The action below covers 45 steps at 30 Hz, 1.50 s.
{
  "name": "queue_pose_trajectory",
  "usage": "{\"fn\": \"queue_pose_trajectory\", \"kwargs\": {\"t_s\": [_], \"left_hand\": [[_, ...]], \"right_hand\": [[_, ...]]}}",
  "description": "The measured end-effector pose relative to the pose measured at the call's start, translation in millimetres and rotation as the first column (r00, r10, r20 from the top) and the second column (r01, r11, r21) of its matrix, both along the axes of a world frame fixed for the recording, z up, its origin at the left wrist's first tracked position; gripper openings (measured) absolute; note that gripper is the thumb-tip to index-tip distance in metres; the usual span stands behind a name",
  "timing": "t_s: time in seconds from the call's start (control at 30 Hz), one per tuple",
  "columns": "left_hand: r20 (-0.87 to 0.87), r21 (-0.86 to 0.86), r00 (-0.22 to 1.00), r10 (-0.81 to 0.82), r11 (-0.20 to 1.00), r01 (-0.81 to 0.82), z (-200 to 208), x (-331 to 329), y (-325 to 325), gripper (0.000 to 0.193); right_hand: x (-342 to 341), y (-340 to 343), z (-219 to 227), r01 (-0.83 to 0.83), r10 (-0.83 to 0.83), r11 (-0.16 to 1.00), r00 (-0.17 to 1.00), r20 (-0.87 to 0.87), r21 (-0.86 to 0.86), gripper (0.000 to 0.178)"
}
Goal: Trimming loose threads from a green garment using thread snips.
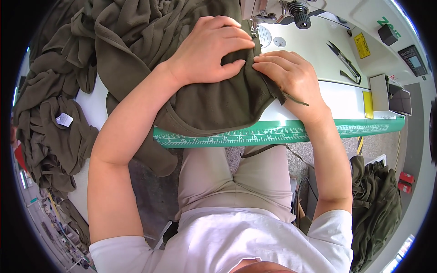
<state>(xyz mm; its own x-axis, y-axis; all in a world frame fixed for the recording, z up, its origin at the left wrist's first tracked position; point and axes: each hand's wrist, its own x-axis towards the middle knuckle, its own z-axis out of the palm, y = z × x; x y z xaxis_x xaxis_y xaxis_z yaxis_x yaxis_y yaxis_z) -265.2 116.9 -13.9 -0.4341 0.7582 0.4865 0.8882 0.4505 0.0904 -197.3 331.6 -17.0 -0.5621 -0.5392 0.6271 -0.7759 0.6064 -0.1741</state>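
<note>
A large dark olive fleece garment [214,107] lies across the sewing table, its edge running up to the presser foot [254,30] of a sewing machine. My left hand [211,50] rests flat on the fleece just left of the foot, fingers stretched toward the seam and thumb apart. On the other side of the seam, my right hand [289,73] grips the fabric edge a little nearer to me, its fingers together and its thumb hidden. A thin dark strip [296,100] trails from the edge below my right wrist.
Thread snips [344,61] lie on the machine bed at the right, near a small open box [387,95]. A green measuring strip [337,128] lines the table's front edge. More olive fleece [59,136] heaps at the left, and another pile [375,204] sits low right.
</note>
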Motion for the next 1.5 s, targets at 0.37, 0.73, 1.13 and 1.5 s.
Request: {"fn": "queue_pose_trajectory", "kwargs": {"t_s": [0.37,0.73,1.13,1.5], "left_hand": [[0.079,0.04,0.993,-0.091,0.995,0.088,0,-6,2,0.031],[0.049,0.072,0.994,-0.094,0.993,0.09,-2,-19,-2,0.023],[-0.021,0.033,0.999,-0.039,0.999,0.04,-5,-33,-3,0.024],[0.02,0.08,0.994,0.105,0.991,-0.106,-7,-25,-4,0.028]], "right_hand": [[1,3,-1,0.015,-0.015,1.0,0.999,0.03,0.013,0.024],[0,1,-2,0.037,-0.039,0.999,0.998,0.046,0.031,0.03],[-2,-1,-6,0.085,-0.085,0.996,0.996,0.001,0.038,0.026],[-1,1,-5,0.061,-0.061,0.998,0.998,0.0,0.032,0.029]]}}
